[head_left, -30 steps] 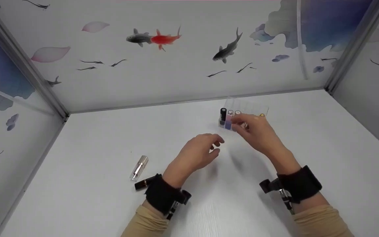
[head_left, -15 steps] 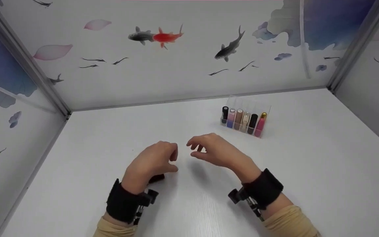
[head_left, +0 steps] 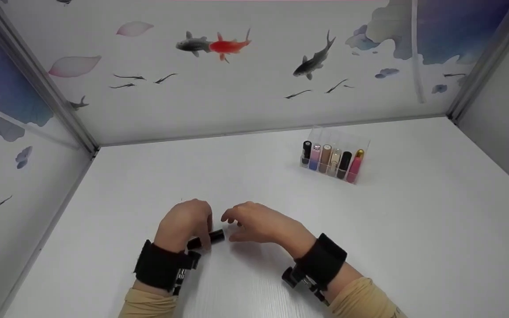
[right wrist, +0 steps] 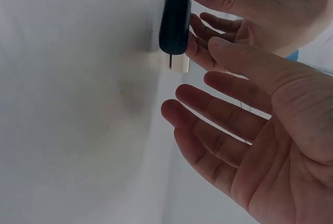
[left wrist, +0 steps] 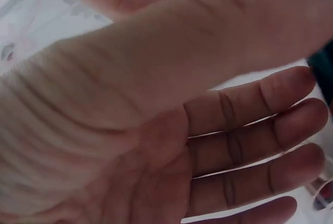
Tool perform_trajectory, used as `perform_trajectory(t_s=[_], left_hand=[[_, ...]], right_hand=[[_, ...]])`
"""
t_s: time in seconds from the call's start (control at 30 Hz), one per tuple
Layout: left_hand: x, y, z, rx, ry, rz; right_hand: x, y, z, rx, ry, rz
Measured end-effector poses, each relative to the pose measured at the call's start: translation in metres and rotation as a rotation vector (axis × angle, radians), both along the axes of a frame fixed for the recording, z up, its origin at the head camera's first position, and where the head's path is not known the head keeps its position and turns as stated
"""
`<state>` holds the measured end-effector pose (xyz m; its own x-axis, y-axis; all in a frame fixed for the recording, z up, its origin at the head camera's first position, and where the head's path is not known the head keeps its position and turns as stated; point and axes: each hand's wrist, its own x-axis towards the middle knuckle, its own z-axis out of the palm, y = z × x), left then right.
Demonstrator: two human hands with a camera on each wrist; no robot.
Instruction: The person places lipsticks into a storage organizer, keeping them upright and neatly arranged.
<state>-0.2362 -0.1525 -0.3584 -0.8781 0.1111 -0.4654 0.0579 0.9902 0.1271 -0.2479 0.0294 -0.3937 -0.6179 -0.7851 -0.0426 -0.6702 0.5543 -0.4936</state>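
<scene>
My left hand [head_left: 186,225] comes down over a black lipstick tube [head_left: 217,236] on the white table, thumb across its near side and fingers on its far side. The right wrist view shows this tube [right wrist: 176,24] with a thin gold band, the left thumb against it. In the left wrist view the dark tube [left wrist: 323,73] shows only at the right edge, partly behind the thumb. My right hand [head_left: 259,223] hovers just right of the tube, fingers loosely bent and holding nothing. A pale, shiny tube [right wrist: 180,64] shows partly behind the black one.
A clear plastic stand [head_left: 327,174] with several lipsticks, one pink with a gold end [head_left: 355,167], is at the back right of the table [head_left: 413,229]. Printed fish panels [head_left: 259,101] enclose the back and sides.
My right hand has left the stand and moved left and nearer, beside my left hand. My left hand has drawn back leftward and lowered onto the black lipstick tube.
</scene>
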Motion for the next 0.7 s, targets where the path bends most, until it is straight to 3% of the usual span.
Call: perform_trajectory(t_s=[0.17,0.5,0.7], left_hand=[[-0.001,0.003,-0.005,0.029,-0.011,-0.025],[-0.005,0.013,-0.009,0.113,-0.018,-0.09],[-0.011,0.012,-0.009,0.255,0.045,-0.19]], right_hand=[[0.001,-0.004,-0.008,0.03,0.013,-0.004],[0.002,-0.002,-0.012,-0.044,0.062,0.014],[-0.003,0.006,-0.008,-0.07,0.083,-0.029]])
